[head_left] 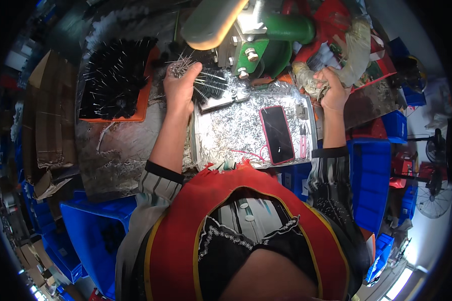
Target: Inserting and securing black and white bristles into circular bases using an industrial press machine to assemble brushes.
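Note:
A bundle of small wire-stemmed brushes (209, 83) with black bristles fans out from my left hand (180, 89). Its fingers are closed around the stems, beside the metal block of a green machine (256, 54). My right hand (332, 90) grips a curved handle (357, 59) wrapped in pale, worn cloth or plastic, to the right of the machine. The fingers on its far side are partly hidden. Left of my left hand, an orange tray (142, 113) is heaped with black brushes (113, 80), their thin stems sticking up.
A lamp (213, 25) hangs over the work spot. Below the machine, a tray (221, 138) strewn with metal clippings bears a phone (277, 134) in a red case and a pink-handled tool (303, 143). Blue bins (369, 175) and a cardboard box (55, 110) flank the bench.

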A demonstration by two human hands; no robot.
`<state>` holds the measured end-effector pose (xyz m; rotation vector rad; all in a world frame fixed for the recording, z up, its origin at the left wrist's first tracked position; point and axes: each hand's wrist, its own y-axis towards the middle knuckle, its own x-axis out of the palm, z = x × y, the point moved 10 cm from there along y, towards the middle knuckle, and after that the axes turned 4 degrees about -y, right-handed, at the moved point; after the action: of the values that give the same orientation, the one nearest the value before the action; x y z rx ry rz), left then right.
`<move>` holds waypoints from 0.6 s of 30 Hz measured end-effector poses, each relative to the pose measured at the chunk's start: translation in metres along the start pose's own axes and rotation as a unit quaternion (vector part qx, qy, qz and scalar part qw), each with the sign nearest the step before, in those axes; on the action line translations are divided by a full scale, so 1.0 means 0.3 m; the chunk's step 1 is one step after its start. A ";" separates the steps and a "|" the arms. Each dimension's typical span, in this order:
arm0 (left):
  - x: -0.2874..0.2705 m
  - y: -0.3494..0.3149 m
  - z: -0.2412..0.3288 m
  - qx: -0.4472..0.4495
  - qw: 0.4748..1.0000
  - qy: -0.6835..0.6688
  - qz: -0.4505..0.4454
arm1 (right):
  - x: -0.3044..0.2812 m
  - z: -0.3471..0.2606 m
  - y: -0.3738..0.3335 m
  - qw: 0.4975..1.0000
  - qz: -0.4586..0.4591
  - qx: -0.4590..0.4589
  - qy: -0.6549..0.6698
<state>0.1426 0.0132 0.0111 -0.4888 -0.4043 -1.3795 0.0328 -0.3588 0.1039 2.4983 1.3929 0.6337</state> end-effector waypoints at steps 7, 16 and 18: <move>0.039 -0.034 -0.023 -0.114 0.984 0.070 -0.116 | 0.023 -0.003 -0.001 0.999 -0.020 -0.028 0.012; -0.024 0.007 -0.042 -0.089 0.992 0.068 -0.051 | 0.028 -0.112 0.063 0.974 0.008 0.155 -0.167; -0.015 0.014 -0.044 -0.085 0.992 0.075 -0.050 | 0.053 -0.167 0.109 0.968 -0.029 0.155 -0.194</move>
<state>0.1459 0.0099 -0.0028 -0.5062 -0.1919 -1.5453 0.0417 -0.3638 0.1651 2.6051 1.4919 -0.0987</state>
